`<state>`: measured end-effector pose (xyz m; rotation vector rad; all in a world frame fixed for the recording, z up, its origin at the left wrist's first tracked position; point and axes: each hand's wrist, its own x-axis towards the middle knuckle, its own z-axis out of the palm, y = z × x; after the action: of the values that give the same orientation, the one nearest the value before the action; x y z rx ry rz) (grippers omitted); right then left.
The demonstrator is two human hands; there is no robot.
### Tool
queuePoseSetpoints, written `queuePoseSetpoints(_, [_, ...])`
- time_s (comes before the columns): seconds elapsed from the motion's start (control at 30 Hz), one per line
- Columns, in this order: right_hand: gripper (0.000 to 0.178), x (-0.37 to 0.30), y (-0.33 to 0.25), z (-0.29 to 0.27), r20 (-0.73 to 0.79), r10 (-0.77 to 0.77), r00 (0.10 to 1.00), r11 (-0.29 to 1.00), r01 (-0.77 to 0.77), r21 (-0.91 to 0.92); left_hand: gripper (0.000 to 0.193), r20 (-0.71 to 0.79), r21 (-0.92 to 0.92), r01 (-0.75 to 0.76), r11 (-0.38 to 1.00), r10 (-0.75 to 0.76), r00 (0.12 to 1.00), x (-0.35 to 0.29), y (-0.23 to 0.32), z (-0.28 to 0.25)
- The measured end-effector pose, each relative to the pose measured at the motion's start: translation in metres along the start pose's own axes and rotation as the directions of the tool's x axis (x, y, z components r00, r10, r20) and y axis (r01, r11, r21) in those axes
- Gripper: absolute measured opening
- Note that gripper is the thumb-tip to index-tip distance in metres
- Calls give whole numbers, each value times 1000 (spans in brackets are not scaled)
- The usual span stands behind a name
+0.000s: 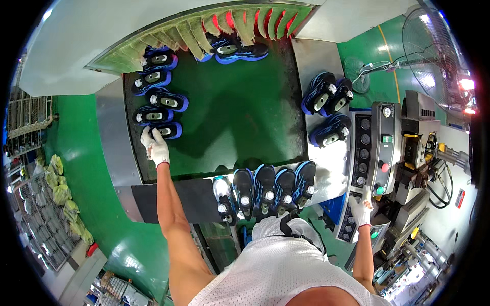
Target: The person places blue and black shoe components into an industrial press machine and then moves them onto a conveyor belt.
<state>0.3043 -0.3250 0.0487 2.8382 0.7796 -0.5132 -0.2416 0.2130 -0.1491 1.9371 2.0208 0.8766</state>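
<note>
My left hand (pixel 155 148), in a white glove, is closed on the end of a black-and-blue shoe (pixel 171 131) at the left edge of the green conveyor belt (pixel 229 112). Several like shoes (pixel 167 100) lie in a column beyond it, each with a pale insert in its opening. My right hand (pixel 361 210), also gloved, is over the machine's control panel, one finger stretched out close to a green button (pixel 378 189). It holds nothing that I can see. In front of my body stands a row of shoes (pixel 264 188) on the metal ledge.
Three more shoes (pixel 326 94) rest on the metal side plate at right. A strip curtain (pixel 204 30) hangs over the belt's far end, with shoes (pixel 240 51) under it. Gauges and buttons line the control panel (pixel 380 143). A caged fan (pixel 434 56) stands far right.
</note>
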Motion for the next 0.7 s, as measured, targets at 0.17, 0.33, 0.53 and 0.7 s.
queuePoseSetpoints(0.17, [86,-26,-72,-2,177,-121,977,942,57,332,27,54,96,-17,995,12,998,-12,22,-24])
queuePoseSetpoints(0.33, [81,-67,-154,-23,210,-291,933,841,145,521,18,367,-398,-183,899,339,866,-71,182,-52])
queuePoseSetpoints(0.53, [76,-82,-173,-46,-200,-327,924,747,382,544,22,274,-825,-470,312,950,150,-221,416,-84])
queuePoseSetpoints(0.7, [65,-100,-45,-26,-376,96,922,479,288,829,24,123,-942,-333,30,957,-262,-323,563,-113])
